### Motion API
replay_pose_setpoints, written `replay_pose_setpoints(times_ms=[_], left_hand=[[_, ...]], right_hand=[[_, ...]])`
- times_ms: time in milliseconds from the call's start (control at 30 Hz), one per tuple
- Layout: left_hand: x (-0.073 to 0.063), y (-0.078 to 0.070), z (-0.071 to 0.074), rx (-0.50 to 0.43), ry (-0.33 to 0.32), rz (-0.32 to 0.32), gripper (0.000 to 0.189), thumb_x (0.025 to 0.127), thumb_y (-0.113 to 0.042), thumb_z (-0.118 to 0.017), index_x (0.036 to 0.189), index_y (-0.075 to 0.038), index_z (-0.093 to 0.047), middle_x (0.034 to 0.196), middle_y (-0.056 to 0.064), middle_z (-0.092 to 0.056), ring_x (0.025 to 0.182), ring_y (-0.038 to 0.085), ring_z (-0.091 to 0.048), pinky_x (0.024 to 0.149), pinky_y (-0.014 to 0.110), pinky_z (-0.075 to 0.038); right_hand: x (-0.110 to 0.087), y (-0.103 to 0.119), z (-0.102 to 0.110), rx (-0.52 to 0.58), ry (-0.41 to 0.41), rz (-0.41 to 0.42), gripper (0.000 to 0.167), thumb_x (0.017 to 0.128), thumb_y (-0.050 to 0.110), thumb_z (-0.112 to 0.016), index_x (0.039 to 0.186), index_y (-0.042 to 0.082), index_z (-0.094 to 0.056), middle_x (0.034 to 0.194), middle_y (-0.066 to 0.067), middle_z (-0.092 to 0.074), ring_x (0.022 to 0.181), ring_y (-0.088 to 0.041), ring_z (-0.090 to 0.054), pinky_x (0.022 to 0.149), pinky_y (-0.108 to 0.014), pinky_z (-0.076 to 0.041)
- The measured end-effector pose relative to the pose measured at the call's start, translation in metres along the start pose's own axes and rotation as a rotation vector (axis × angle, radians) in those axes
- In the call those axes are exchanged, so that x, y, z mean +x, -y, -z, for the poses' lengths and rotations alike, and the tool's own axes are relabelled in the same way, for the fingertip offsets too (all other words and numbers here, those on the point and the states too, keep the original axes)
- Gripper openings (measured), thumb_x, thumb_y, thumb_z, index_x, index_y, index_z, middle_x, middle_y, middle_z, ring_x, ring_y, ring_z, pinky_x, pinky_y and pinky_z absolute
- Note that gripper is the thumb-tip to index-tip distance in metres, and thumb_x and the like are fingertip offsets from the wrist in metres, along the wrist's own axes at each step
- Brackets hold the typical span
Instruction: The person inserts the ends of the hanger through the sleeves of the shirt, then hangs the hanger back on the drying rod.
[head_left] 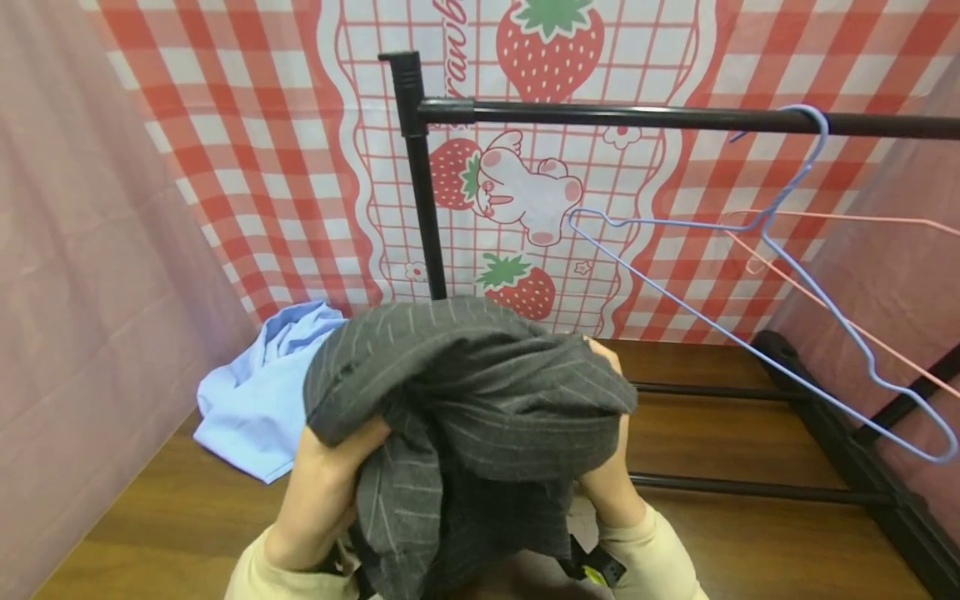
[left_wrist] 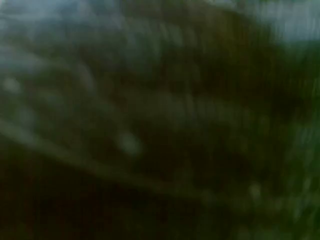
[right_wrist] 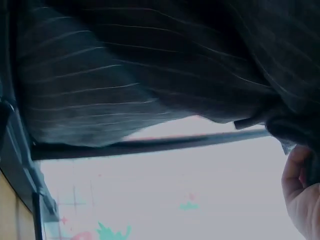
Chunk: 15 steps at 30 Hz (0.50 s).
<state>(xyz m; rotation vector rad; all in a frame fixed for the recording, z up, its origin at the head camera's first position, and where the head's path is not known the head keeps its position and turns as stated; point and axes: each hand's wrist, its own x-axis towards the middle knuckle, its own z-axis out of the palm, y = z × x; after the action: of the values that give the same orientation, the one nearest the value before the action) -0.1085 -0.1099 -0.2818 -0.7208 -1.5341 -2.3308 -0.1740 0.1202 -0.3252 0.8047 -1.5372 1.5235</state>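
Cloth [head_left: 517,392], pinched by left hand [head_left: 332,467] at eight o'clock, right hand [head_left: 611,477] at four: likely straightening; next calls for spreading.

Soft, even light fills the head view, the left wrist view is dark blur, and the right's overexposed backdrop [right_wrist: 150,200] glares behind shadowed cloth [right_wrist: 100,75].

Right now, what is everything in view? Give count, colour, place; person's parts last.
wooden surface: 1, brown, below
striped cloth: 1, dark grey, centre
plain cloth: 1, light blue, left
rack: 1, black, centre to right
front hanger: 1, blue, on rack
rear hanger: 1, pink, right
backdrop: 1, red and white, back
curtains: 2, pink, both sides
strap: at least 1, black, bottom
sleeves: 2, cream, bottom
left hand: 1, bare, gripping striped cloth
right hand: 1, bare, gripping striped cloth
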Motion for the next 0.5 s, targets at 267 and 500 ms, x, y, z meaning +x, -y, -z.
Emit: replay_pose_setpoints(times_ms=[267,500], left_hand=[[0.026,0.010,0.012,-0.014,-0.019,0.176,0.027,0.094,-0.010,-0.045,0.121,-0.008,-0.049,0.108,-0.002,-0.058,0.093,0.009,-0.056,0.083,0.025,-0.046],[0.043,0.023,0.025,0.075,-0.104,0.317,0.023,0.092,-0.019,-0.052,0.113,-0.008,-0.055,0.101,-0.002,-0.061,0.087,0.010,-0.059,0.080,0.026,-0.048]], right_hand=[[0.024,0.006,0.017,0.197,-0.055,-0.312,0.028,0.086,-0.003,-0.045,0.110,0.007,-0.058,0.101,-0.002,-0.061,0.094,-0.012,-0.055,0.083,-0.023,-0.044],[0.031,0.003,0.029,0.339,-0.040,-0.529,0.022,0.089,-0.005,-0.044,0.087,0.007,-0.062,0.079,0.000,-0.060,0.068,-0.007,-0.058,0.059,-0.022,-0.049]])
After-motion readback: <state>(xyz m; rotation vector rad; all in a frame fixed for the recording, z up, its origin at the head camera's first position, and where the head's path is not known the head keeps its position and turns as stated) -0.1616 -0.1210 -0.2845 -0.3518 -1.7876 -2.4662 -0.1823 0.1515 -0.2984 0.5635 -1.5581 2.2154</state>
